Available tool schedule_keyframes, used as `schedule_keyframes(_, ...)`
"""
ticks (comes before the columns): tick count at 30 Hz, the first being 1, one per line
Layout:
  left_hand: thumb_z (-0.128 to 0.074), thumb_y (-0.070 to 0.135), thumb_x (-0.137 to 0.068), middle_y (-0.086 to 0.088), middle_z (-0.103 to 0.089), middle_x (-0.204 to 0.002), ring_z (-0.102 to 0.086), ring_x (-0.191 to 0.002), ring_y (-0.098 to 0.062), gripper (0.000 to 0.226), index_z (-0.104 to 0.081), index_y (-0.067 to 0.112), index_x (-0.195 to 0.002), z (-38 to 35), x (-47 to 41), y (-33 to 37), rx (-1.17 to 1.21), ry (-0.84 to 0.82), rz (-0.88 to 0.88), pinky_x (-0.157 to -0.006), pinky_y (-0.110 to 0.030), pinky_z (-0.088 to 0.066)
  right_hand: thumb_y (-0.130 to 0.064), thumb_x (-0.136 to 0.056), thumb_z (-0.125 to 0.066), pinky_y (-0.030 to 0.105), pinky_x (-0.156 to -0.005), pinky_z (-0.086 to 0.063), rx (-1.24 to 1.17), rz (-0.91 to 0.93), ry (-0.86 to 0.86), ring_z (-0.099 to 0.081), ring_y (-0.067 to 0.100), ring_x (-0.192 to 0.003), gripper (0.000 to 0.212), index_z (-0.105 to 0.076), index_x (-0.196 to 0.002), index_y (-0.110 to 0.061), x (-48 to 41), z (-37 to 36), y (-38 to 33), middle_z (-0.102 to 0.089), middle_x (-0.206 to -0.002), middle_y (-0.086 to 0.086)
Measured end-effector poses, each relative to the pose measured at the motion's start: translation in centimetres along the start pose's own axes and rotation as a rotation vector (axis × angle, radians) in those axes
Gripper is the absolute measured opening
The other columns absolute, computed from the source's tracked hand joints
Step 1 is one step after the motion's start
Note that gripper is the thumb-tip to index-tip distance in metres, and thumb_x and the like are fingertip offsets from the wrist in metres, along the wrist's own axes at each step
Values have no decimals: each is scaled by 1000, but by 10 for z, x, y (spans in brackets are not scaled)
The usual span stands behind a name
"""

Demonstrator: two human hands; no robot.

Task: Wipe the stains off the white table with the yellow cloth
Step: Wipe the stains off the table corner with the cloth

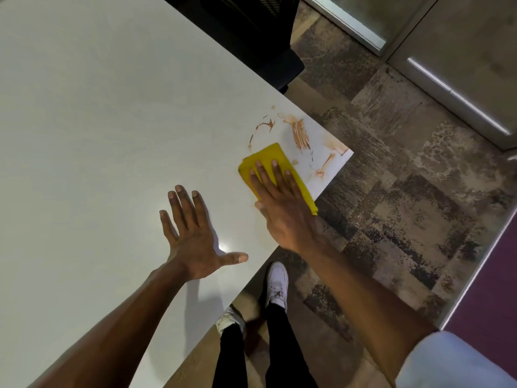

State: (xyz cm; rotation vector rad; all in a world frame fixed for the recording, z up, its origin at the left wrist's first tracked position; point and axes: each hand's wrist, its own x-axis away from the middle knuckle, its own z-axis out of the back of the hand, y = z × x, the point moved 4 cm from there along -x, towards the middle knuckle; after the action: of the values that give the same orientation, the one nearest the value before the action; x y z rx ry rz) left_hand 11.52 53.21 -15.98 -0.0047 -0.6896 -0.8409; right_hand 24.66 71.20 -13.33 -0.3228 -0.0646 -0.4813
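Observation:
A folded yellow cloth [265,161] lies on the white table [98,121] close to its right corner. My right hand [282,203] presses flat on the cloth with straight fingers. Orange-brown stains [300,133] streak the table just beyond the cloth, toward the corner and along the edge. My left hand [193,236] rests flat on the bare table to the left, fingers spread, holding nothing.
A black chair [251,32] stands at the table's far edge. The table corner [349,152] juts over patterned carpet [405,191]. My legs and white shoes [277,284] are beside the near edge. A glass partition [447,65] runs at the upper right.

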Motion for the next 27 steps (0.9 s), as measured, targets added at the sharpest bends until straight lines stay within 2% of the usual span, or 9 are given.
schedule_keyframes(3,-29,122,-43,-22,51,-165,48,-155,-41,178,39,6,-160,2,2,1,3,-5,3,-124,-70,22,-29,-113,-33,56,-135,-15,-28,116,-20,6,32,-168,67,-4,-172,-21,37,-14,-18,1,-182,1)
schedule_keyframes(7,-31,122,-44,-22,50,-166,46,-155,-42,178,38,7,-161,4,4,2,21,0,-21,-124,-71,22,-23,-113,-40,55,-135,-17,-100,179,-22,1,27,-169,68,-8,-172,-24,82,-23,-29,-2,-182,-4)
schedule_keyframes(10,-33,121,-45,-22,46,-168,43,-157,-42,178,34,6,-163,3,3,1,21,12,-20,-124,-72,20,-19,-110,-42,53,-137,-11,-35,191,-58,4,27,-169,73,-6,-172,-25,50,-16,-18,0,-182,-3)
schedule_keyframes(12,-34,121,-44,-22,45,-169,42,-158,-42,179,32,5,-164,2,3,1,21,15,-16,-125,-73,18,-23,-109,-31,52,-137,-6,-18,165,-54,6,29,-168,67,-8,-172,-24,6,-5,-9,-1,-181,0)
schedule_keyframes(16,-35,121,-43,-21,46,-169,43,-158,-41,180,33,5,-164,5,4,3,12,19,5,-126,-73,17,-28,-114,-29,55,-135,-10,-3,68,-61,6,33,-168,63,-7,-172,-19,-57,10,2,1,-181,4)
schedule_keyframes(20,-40,120,-44,-20,48,-167,45,-157,-40,181,34,6,-163,8,8,5,36,4,9,-126,-72,17,-28,-111,-20,57,-134,-14,-52,150,-54,5,34,-168,63,-8,-172,-18,-20,-2,-17,-1,-181,6)
schedule_keyframes(23,-43,119,-46,-20,47,-169,43,-158,-40,180,33,7,-164,10,10,6,55,12,4,-127,-72,17,-23,-108,-33,57,-134,-20,-35,208,-58,5,31,-168,71,-3,-172,-21,16,-15,-32,2,-182,3)
schedule_keyframes(25,-45,119,-46,-20,43,-171,41,-159,-40,180,29,7,-166,9,10,5,63,26,9,-127,-74,14,-23,-109,-36,56,-135,-19,-23,232,-63,5,29,-168,71,-3,-172,-23,0,-14,-25,2,-182,1)
schedule_keyframes(27,-48,118,-46,-20,40,-172,39,-160,-41,180,28,7,-166,9,10,6,69,28,4,-127,-74,13,-26,-111,-27,54,-136,-13,8,216,-51,8,29,-168,65,-3,-172,-24,-37,-4,-12,3,-182,1)
